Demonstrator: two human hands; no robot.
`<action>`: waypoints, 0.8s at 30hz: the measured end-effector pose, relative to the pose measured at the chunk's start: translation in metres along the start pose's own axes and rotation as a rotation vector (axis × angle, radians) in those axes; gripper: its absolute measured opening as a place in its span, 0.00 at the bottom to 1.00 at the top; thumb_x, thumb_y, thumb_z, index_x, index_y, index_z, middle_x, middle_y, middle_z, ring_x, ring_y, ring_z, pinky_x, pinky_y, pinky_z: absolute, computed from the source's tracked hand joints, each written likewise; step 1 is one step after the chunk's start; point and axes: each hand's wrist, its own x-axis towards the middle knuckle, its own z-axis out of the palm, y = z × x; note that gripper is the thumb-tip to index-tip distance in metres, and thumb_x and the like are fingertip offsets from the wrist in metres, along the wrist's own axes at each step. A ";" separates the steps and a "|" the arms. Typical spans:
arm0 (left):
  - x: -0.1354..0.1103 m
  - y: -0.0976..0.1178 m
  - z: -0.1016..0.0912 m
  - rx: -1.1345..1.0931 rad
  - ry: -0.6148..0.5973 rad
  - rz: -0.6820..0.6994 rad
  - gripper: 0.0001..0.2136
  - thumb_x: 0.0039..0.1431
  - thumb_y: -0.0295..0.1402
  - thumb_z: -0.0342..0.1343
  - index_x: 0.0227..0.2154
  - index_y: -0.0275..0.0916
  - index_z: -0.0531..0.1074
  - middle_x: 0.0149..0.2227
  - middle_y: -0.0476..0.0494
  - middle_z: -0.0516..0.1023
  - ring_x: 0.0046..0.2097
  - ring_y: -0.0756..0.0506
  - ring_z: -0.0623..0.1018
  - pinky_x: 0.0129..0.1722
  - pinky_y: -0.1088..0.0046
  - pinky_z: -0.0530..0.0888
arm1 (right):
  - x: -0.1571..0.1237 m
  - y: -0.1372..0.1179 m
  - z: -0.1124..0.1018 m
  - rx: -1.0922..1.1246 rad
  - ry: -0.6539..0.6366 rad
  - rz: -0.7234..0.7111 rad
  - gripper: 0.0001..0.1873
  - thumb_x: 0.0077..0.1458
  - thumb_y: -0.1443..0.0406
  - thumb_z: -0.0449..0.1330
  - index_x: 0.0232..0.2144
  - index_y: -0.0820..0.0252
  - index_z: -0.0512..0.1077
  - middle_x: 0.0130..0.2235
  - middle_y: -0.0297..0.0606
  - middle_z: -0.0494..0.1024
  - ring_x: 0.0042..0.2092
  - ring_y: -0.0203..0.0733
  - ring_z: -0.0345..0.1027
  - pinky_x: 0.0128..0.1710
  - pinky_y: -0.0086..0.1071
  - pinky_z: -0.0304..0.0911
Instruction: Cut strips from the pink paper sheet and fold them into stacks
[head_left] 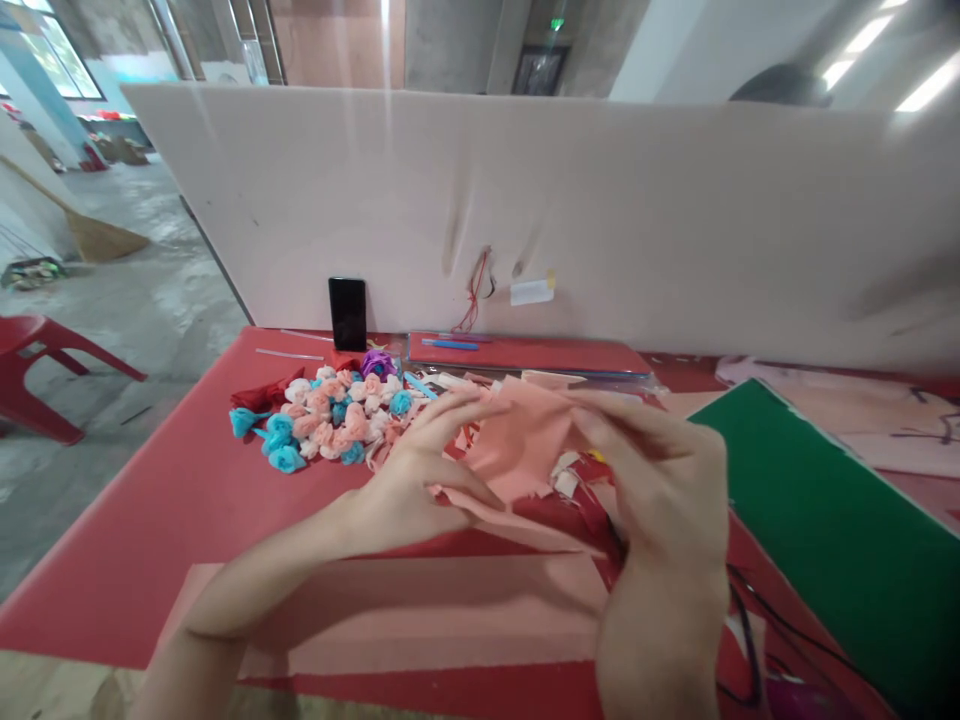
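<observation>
Between both hands, raised over the red table, is a sheet of salmon-pink crepe paper. My left hand has its thumb under the lower fold and its fingers along the left side, gripping it. My right hand pinches the upper right corner between thumb and fingers. A flat strip of the same pink paper lies on the table below my wrists. Left of my hands is a pile of small paper flowers in pink, white and blue, with a purple one at its back.
Paper scraps lie behind my hands. A phone leans on the white partition. At right is a green board with black cables beside it. A red stool and a broom stand left of the red table.
</observation>
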 end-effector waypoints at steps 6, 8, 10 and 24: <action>0.001 0.004 -0.023 0.019 -0.184 0.291 0.11 0.59 0.28 0.50 0.27 0.41 0.78 0.49 0.41 0.75 0.60 0.42 0.65 0.63 0.56 0.54 | -0.006 -0.015 0.004 -0.107 0.092 0.052 0.05 0.47 0.63 0.62 0.29 0.49 0.78 0.31 0.31 0.80 0.34 0.40 0.74 0.34 0.33 0.69; -0.001 0.005 -0.026 -0.064 -0.361 0.433 0.14 0.60 0.24 0.45 0.28 0.41 0.76 0.42 0.46 0.80 0.55 0.46 0.72 0.64 0.63 0.54 | 0.004 -0.005 0.001 -0.025 0.115 0.111 0.05 0.45 0.61 0.64 0.28 0.50 0.78 0.31 0.31 0.80 0.34 0.41 0.74 0.35 0.35 0.69; -0.004 0.007 -0.026 -0.117 -0.495 0.531 0.14 0.60 0.23 0.44 0.28 0.39 0.75 0.40 0.47 0.80 0.53 0.48 0.74 0.63 0.69 0.56 | 0.015 0.007 -0.003 0.117 0.075 0.196 0.06 0.41 0.59 0.65 0.26 0.49 0.77 0.28 0.31 0.80 0.32 0.40 0.73 0.33 0.35 0.69; -0.007 -0.001 -0.018 -0.135 -0.541 0.282 0.13 0.54 0.19 0.46 0.33 0.37 0.75 0.39 0.42 0.81 0.45 0.46 0.79 0.47 0.75 0.74 | 0.029 0.030 -0.005 -0.264 -0.028 0.036 0.08 0.48 0.59 0.60 0.29 0.53 0.77 0.33 0.34 0.80 0.37 0.45 0.74 0.37 0.37 0.68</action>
